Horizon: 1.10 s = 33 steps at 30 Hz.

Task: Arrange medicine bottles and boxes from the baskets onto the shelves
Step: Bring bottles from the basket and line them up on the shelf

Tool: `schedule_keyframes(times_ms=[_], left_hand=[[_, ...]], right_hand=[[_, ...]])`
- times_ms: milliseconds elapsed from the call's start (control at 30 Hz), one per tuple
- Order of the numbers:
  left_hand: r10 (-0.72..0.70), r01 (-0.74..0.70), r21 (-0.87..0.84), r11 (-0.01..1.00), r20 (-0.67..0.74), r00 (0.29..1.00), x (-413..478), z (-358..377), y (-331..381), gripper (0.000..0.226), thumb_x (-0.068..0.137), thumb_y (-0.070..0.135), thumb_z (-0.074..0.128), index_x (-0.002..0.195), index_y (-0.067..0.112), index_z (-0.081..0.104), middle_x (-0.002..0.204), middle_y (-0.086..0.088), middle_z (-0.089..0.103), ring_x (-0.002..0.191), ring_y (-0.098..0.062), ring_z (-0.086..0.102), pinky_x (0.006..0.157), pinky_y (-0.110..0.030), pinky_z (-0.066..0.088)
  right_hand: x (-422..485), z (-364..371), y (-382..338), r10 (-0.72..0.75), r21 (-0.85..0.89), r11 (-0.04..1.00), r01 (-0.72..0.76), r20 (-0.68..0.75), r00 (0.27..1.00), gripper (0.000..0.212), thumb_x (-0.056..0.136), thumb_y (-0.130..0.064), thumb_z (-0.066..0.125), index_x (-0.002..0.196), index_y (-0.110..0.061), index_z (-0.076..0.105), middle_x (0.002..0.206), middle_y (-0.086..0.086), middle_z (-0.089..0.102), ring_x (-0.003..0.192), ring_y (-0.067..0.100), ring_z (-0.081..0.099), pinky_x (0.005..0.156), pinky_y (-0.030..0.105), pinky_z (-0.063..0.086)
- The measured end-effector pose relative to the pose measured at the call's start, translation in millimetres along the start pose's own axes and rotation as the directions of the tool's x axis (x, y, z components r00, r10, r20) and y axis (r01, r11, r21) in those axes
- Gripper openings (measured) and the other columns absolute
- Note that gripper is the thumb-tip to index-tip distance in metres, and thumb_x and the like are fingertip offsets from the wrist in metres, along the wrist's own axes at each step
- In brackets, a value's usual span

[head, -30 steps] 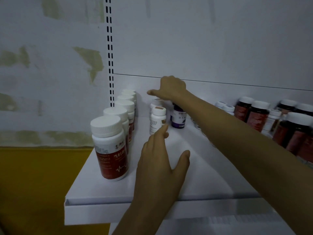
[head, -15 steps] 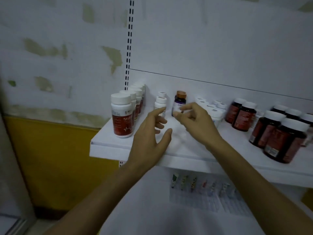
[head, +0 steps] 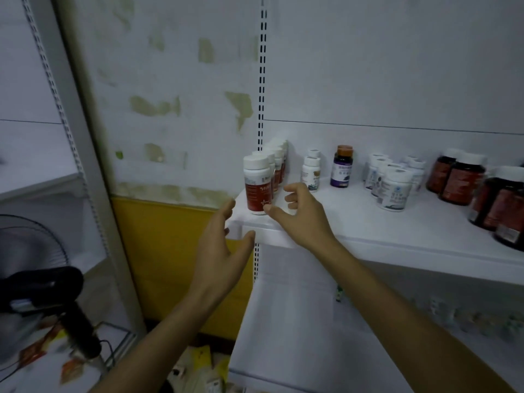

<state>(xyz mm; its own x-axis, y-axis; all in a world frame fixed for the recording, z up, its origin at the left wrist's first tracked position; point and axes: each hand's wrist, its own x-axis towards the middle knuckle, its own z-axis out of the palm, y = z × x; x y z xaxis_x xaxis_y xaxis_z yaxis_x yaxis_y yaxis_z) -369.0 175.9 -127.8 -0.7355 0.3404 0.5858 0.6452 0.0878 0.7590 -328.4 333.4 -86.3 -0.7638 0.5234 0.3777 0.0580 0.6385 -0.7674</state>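
On the white shelf (head: pixel 354 222) stand rows of bottles (head: pixel 394 191) (white, purple, dark). At its left corner the red-label bottle (head: pixel 256 188) stands just beside the right hand (head: pixel 303 217), fingers apart, holding nothing; the left hand (head: pixel 221 251) is also spread.

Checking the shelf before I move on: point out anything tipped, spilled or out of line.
Nothing is tipped or spilled. Only the front red-label bottle stands out, near the front-left corner of the shelf.
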Motion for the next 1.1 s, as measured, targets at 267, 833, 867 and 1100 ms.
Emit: schedule_keyframes(times_ms=[267,833,867,1100], left_hand=[[0.020,-0.016,-0.081,0.997,0.052,0.998,31.8,-9.7,-17.1,0.059,0.091,0.021,0.060,0.144,0.020,0.035,0.143,0.008,0.043,0.125,-0.001,0.041,0.100,-0.022,0.037],[0.192,-0.002,-0.529,0.848,0.304,0.933,119.6,15.4,-43.5,0.051,0.075,0.042,0.063,0.122,0.023,0.055,0.102,0.024,0.062,0.091,0.013,0.059,0.070,-0.004,0.047],[0.186,0.015,-0.531,0.847,0.323,0.928,120.8,16.7,-43.9,0.053,0.076,0.045,0.059,0.124,0.021,0.055,0.102,0.023,0.062,0.091,0.013,0.060,0.070,-0.005,0.047],[0.271,-0.152,-0.334,0.930,0.344,0.899,109.1,16.1,-52.3,0.062,0.089,0.057,0.037,0.141,0.024,0.035,0.118,0.006,0.065,0.099,-0.008,0.065,0.081,-0.038,0.057]], right_hand=[[24.7,50.5,-10.9,0.106,-0.175,0.975,-0.137,-0.175,0.979,0.072,0.071,-0.063,0.071,0.121,-0.020,0.042,0.120,-0.001,0.064,0.105,0.021,0.062,0.088,0.039,0.050],[5.3,78.6,1.1,-0.094,-0.332,0.939,-0.092,-0.505,0.858,0.059,0.068,-0.065,0.065,0.109,-0.028,0.044,0.102,-0.008,0.063,0.089,0.009,0.059,0.071,0.028,0.050],[6.2,79.0,1.6,-0.095,-0.327,0.941,-0.090,-0.509,0.855,0.062,0.067,-0.067,0.062,0.111,-0.028,0.044,0.105,-0.010,0.064,0.091,0.008,0.060,0.072,0.028,0.052],[0.4,70.5,-3.1,-0.092,-0.109,0.993,0.045,-0.481,0.872,0.046,0.073,-0.046,0.073,0.107,-0.030,0.047,0.100,-0.015,0.065,0.089,0.003,0.065,0.070,0.025,0.055]])
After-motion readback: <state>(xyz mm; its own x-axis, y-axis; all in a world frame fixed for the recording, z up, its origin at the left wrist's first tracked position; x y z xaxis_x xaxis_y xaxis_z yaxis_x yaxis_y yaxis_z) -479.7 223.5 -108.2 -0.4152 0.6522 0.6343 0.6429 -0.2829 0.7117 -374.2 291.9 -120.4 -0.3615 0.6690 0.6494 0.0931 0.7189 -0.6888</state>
